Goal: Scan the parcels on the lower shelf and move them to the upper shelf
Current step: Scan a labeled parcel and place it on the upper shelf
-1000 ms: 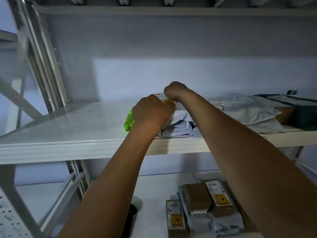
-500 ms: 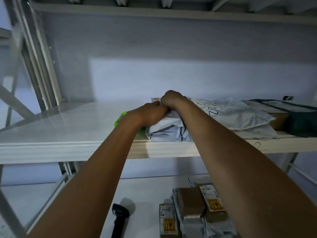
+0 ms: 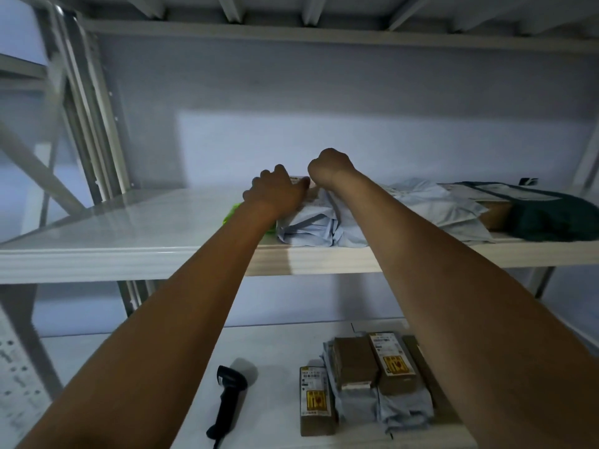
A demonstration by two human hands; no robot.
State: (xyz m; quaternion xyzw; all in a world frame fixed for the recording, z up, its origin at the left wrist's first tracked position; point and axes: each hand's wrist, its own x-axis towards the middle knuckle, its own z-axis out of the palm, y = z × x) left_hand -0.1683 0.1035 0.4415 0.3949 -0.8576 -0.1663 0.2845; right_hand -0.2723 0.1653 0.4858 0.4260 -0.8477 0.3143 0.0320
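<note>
Through the head camera I look up along both bare forearms to the upper shelf (image 3: pixel 129 222), where the hands meet on top of a crumpled grey mailer parcel (image 3: pixel 311 226) lying near the shelf's front edge. The left hand (image 3: pixel 275 192) lies on the parcel's top, its fingers bent over the far side and its thumb pointing right towards the other hand, so it grips the parcel. The right hand (image 3: pixel 329 168) sits just beside it, slightly higher and curled like a fist. Its fingers are hidden behind the knuckles, and I cannot tell whether they hold anything. A strip of printed label (image 3: pixel 299 180) shows between the two hands. A bright green packet (image 3: pixel 231 215) pokes out from under the left wrist, touching the parcel's left side. To the right on the same shelf lie more grey mailers (image 3: pixel 447 209), then a brown carton (image 3: pixel 497 213) and a dark green bag (image 3: pixel 551 215). Below, on the lower shelf (image 3: pixel 275 351), a black handheld scanner (image 3: pixel 227 400) lies on its side. Near it, to the right, a long labelled box (image 3: pixel 316 400) lies flat. Beside that, two more brown boxes (image 3: pixel 355 361) rest on grey mailer bags (image 3: pixel 405 413), the right one bearing a yellow-marked label.
</note>
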